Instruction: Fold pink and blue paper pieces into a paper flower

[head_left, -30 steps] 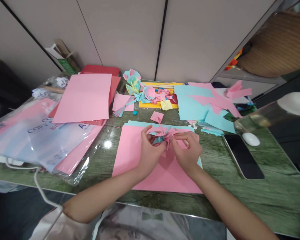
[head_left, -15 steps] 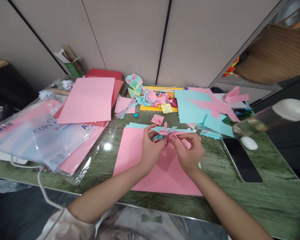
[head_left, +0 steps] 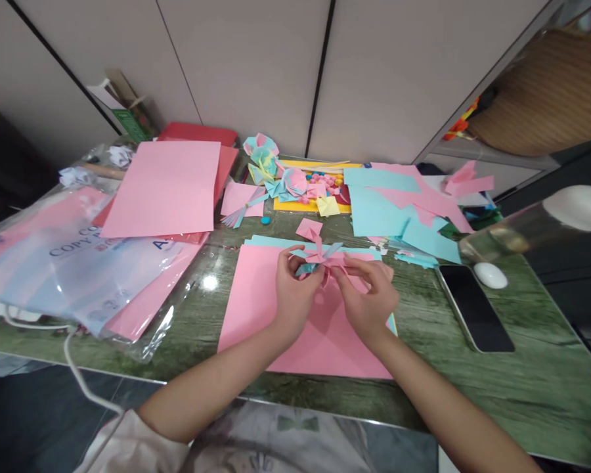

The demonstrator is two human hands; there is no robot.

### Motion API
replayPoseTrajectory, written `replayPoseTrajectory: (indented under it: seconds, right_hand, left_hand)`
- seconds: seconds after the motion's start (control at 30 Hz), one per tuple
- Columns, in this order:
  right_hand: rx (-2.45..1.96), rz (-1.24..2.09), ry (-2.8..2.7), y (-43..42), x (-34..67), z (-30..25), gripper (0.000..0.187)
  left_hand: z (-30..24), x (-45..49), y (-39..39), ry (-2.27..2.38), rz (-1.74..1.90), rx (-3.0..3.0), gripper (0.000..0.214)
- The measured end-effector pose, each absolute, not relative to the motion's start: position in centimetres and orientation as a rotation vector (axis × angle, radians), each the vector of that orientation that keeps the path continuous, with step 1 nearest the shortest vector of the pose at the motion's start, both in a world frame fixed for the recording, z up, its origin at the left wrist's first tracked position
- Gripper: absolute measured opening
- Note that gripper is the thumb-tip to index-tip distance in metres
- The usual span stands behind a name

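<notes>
Between my two hands is a folded paper flower [head_left: 320, 254] with pink and pale blue pointed petals. My left hand [head_left: 298, 289] pinches its left side, thumb and fingers closed on the paper. On its other side, my right hand [head_left: 371, 297] is closed on a pink petal. The fingers partly hide the flower's middle. Both hands are just above a stack of pink paper [head_left: 276, 328], with blue sheets showing at its back edge. Just behind the flower lies a small folded pink square [head_left: 308, 228].
Finished paper flowers [head_left: 263, 157] and a yellow tray [head_left: 285, 204] of small beads stand at the back. Cut blue paper [head_left: 374, 213] lies to the right, near a phone [head_left: 475, 309] and a bottle [head_left: 512, 230]. Left are pink sheets [head_left: 167, 187] and a plastic paper bag [head_left: 88, 263].
Both hands keep hold of the paper flower, with only slight finger shifts. The whole view has shifted a little, so the table things sit slightly higher in the picture.
</notes>
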State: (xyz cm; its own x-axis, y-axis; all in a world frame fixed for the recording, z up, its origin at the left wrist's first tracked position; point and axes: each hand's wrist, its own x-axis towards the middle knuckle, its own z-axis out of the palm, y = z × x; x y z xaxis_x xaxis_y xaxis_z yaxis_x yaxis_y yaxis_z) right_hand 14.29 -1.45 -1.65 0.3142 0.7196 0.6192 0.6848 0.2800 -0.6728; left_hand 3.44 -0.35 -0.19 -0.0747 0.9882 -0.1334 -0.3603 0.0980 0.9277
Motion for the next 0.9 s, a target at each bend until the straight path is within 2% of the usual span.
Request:
replayPoseTrajectory:
  seconds: [0.27, 0.67, 0.9]
  right_hand:
    - [-1.468, 0.106, -1.393, -1.9, 14.1, -1.3, 0.009]
    - [-1.534, 0.313, -1.330, -2.1, 13.9, -1.3, 0.013]
    - [-1.579, 0.270, -1.441, -1.1, 13.4, -0.7, 0.015]
  left_hand:
    - [-0.2, 3.3, -0.4, 1.081, 1.302, 0.854, 0.035]
    - [-0.6, 3.4, -0.3, 1.157, 1.328, 0.908, 0.037]
    - [-1.2, 3.0, 0.4, 1.166, 1.388, 0.945, 0.036]
